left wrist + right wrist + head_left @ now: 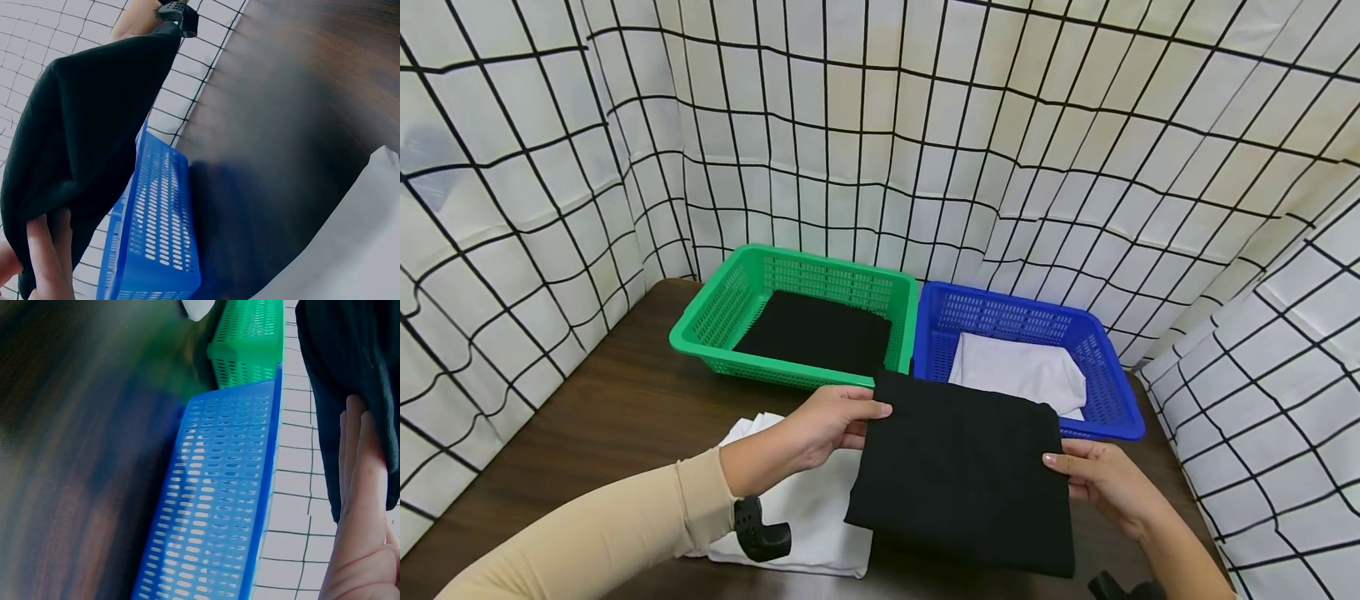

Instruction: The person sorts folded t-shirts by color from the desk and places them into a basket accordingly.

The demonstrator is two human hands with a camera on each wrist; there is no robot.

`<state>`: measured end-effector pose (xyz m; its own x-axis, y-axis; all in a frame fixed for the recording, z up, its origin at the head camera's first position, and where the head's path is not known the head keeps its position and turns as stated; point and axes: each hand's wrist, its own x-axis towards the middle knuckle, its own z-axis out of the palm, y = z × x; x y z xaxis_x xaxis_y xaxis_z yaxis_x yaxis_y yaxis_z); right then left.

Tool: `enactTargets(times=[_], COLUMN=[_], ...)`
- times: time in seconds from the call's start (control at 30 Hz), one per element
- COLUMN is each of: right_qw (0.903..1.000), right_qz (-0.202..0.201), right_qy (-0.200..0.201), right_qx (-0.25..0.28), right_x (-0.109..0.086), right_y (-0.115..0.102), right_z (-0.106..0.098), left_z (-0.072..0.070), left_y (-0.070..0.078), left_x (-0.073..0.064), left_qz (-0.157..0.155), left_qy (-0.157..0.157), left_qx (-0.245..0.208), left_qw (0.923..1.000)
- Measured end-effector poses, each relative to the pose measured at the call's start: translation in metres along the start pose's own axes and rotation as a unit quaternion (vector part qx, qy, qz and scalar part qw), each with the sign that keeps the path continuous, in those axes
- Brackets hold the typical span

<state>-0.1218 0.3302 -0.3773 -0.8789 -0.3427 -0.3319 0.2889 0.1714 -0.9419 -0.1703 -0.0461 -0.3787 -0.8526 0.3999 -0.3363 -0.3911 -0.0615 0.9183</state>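
Note:
A folded black cloth (966,475) is held up between both hands in front of the baskets. My left hand (831,425) pinches its left edge near the upper corner, thumb on top and fingers beneath. On the opposite edge, my right hand (1105,483) grips the cloth the same way. In the left wrist view the black cloth (94,125) hangs with fingers (47,256) under it. The right wrist view has the right hand (365,506) against the cloth's underside. Below the left hand, folded white cloth (805,517) lies on the table, partly covered by the arm and black cloth.
At the back left stands a green basket (793,374) with a folded black cloth (820,331) inside. Beside it, a blue basket (1108,375) holds a folded white cloth (1018,367). White sheeting with a black grid (850,125) surrounds the brown wooden table (617,417).

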Motion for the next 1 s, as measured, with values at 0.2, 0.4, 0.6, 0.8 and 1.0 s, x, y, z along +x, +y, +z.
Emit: enactTargets(times=[0.2,0.4,0.6,0.8,1.0], right_qw=[0.9999,0.9985,0.9968,0.9940,0.9922], right_qz=[-0.002,0.016,0.017,0.019,0.020], right_qy=[0.007,0.036,0.055,0.073,0.082], right_qx=[-0.011,-0.036,-0.055,-0.079,-0.092], right_x=[0.007,0.014,0.023,0.031,0.037], right_y=[-0.009,-0.019,-0.028,-0.039,-0.053], right_z=[0.002,0.008,0.012,0.014,0.012], left_z=[-0.006,-0.012,-0.017,-0.023,-0.030], left_y=[0.007,0.012,0.022,0.036,0.051], left_x=[0.003,0.008,0.007,0.008,0.013], left_qz=[0.002,-0.004,0.000,0.010,0.012], left_qy=[0.000,0.013,0.019,0.017,0.017], left_qx=[-0.008,-0.004,0.000,0.004,0.011], left_qw=[1.0000,0.9999,0.9998,0.9998,0.9997])
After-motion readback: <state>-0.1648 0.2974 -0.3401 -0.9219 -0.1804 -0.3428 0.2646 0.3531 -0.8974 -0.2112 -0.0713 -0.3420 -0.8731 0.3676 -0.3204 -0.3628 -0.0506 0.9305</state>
